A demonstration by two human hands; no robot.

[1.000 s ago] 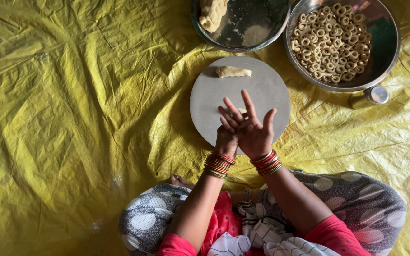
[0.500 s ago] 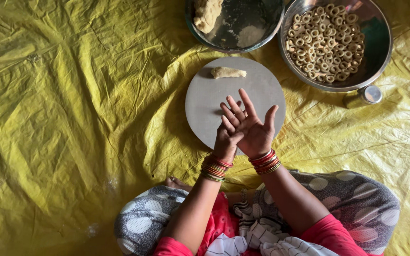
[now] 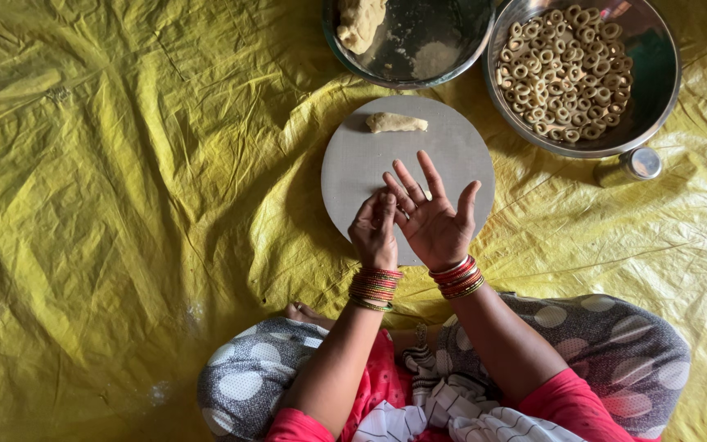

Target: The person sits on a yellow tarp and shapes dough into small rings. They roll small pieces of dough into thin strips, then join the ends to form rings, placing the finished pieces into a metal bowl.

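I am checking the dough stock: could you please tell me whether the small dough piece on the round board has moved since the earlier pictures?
No. The dough piece lies at the same far edge of the round board, nearest the dough bowl; neither hand touches it.

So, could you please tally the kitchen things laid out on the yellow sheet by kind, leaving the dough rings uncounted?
Metal bowls: 2, the dough bowl and the ring bowl
Round boards: 1, the grey board
Dough pieces: 2, the lump and the roll
Small metal containers: 1, the tin
Total: 6
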